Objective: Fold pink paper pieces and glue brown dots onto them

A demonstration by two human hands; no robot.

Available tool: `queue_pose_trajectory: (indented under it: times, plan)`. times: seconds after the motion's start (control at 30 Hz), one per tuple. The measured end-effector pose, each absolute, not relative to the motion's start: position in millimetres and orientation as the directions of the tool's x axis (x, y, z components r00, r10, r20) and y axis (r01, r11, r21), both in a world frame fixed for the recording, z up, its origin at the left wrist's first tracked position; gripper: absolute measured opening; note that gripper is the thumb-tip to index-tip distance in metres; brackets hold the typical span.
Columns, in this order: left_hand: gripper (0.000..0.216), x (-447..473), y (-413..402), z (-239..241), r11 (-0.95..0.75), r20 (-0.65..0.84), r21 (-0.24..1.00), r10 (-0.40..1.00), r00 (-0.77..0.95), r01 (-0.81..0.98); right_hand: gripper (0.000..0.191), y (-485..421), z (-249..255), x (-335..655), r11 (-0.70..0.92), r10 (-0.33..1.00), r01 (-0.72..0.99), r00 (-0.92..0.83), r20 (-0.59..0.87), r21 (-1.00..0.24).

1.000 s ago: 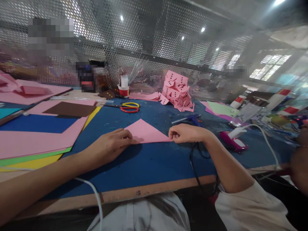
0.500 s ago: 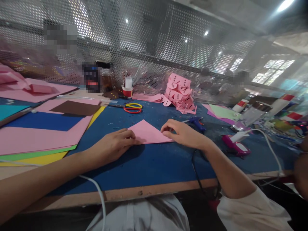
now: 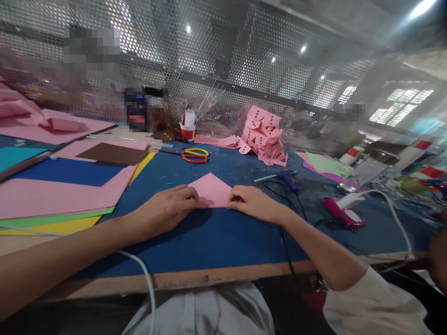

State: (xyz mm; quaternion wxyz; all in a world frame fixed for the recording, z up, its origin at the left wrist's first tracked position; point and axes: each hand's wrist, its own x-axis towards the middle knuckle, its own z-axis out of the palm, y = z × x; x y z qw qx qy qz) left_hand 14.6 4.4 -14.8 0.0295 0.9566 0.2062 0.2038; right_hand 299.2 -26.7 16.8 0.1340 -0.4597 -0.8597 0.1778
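Note:
A pink paper triangle (image 3: 212, 189) lies folded on the blue table top (image 3: 216, 237), its point facing away from me. My left hand (image 3: 164, 209) rests on its left corner with fingers curled and pressing down. My right hand (image 3: 252, 203) covers the paper's right part, fingers bent and pinching the pink paper. The two hands are close together, with only the middle and the tip of the triangle showing between them.
Large sheets of pink, blue, brown, green and yellow paper (image 3: 63, 190) are stacked at the left. Scissors (image 3: 193, 155), a cup (image 3: 188, 130) and a heap of dotted pink cut-outs (image 3: 265, 137) sit behind. Glue guns (image 3: 344, 211) and cables lie at the right.
My right hand has slid left along the pink paper from its right corner toward the middle, so less of the triangle shows. The left hand has stayed on the left corner.

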Motion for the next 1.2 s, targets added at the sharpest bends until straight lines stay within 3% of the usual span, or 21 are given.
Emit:
queue_pose_trajectory:
  times: [0.53,0.8,1.2]
  plan:
    - [0.033,14.1,6.1,-17.5,-0.916,0.378,0.124,0.399,0.835,0.382,0.015,-27.6,16.5,293.5,0.429,0.885,0.797,-0.465,0.022,-0.426]
    - [0.020,12.8,7.2,-13.4,-0.869,0.387,0.237,0.494,0.779,0.434,0.014,-28.6,16.4,293.2,0.429,0.886,0.802,-0.464,0.020,-0.414]
    - [0.015,-1.8,12.8,7.7,-0.754,0.179,0.408,0.619,0.764,0.515,0.015,-25.7,12.3,294.6,0.436,0.883,0.795,-0.468,0.030,-0.423]
